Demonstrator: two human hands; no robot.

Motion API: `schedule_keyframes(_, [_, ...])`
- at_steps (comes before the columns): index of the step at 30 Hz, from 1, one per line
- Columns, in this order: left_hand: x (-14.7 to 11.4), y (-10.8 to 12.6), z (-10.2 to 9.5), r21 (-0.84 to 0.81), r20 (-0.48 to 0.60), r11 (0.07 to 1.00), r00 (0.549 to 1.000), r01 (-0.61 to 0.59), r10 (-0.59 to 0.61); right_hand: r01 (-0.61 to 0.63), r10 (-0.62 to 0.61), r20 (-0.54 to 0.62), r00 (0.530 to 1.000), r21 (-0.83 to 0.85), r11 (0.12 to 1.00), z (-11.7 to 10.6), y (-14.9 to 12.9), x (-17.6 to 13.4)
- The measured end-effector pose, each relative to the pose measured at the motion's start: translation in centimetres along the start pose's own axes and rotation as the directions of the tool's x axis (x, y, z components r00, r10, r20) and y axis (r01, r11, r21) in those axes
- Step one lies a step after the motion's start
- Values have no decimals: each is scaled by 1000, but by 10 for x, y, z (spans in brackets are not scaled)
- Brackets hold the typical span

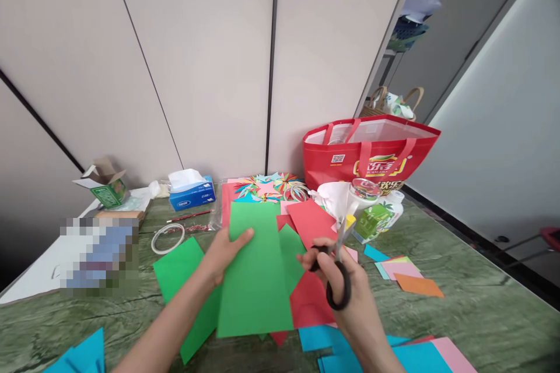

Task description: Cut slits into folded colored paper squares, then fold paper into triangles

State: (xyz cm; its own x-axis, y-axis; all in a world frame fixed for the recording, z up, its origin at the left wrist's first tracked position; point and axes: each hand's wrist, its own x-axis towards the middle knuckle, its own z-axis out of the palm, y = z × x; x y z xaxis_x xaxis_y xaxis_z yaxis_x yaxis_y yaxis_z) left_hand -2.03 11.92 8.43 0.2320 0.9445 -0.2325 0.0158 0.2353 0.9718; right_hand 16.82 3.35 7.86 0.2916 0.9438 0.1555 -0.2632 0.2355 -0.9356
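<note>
Your left hand (pixel 221 253) holds a green sheet of paper (pixel 256 271) up over the tabletop (pixel 472 297); its grip is clamped on the sheet's left edge, thumb on the front face and fingers behind. The sheet stands tilted toward you, covering part of a second green sheet (pixel 181 280) and some red sheets (pixel 310 221) lying flat beneath it. Your right hand (pixel 345 285) has its grip closed through the black handles of a pair of scissors (pixel 339 274), just beside the sheet's right edge; the blades point up and away, and you cannot tell from here whether they are apart or together. Blue sheets (pixel 415 355) lie near your right wrist, and pink and orange pieces (pixel 411 280) sit to the right. Farther back stand a red shopping bag (pixel 371 154), a blue tissue box (pixel 192 192), a small green carton (pixel 107 186) and a ring of white tape (pixel 167 238), with folded paper stars (pixel 266 186) against the wall.
</note>
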Motion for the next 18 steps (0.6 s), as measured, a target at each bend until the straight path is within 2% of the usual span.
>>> schedule_keyframes(2, [7, -15, 20, 35, 44, 999, 999, -24, 22, -15, -2, -109, 994, -152, 988, -6, 19, 7])
schedule_keyframes(4, [14, -26, 35, 91, 66, 995, 997, -33, 27, 38, -86, -207, 975, -226, 973, -14, 35, 8])
schedule_keyframes(6, [19, -33, 41, 163, 78, 986, 997, -37, 24, 97, -177, -278, 944, -281, 955, -21, 45, 4])
schedule_keyframes(8, [22, -36, 38, 251, 95, 965, 994, -68, 45, 110, -201, -273, 941, -314, 943, -24, 49, -1])
schedule_keyframes(11, [22, -40, 19, 432, 95, 891, 989, -142, 112, 56, -107, -164, 981, -288, 956, -19, 48, -9])
schedule_keyframes(13, [17, -41, -1, 584, 47, 798, 987, -150, 151, -1, -10, -58, 998, -193, 981, -9, 44, -12])
schedule_keyframes(15, [10, -42, -22, 729, -23, 677, 984, -104, 176, -84, 85, 70, 994, -21, 996, 2, 36, -16])
schedule_keyframes(18, [-5, -43, -52, 874, -174, 480, 972, 79, 158, -254, 184, 272, 945, 249, 935, 10, 13, -25])
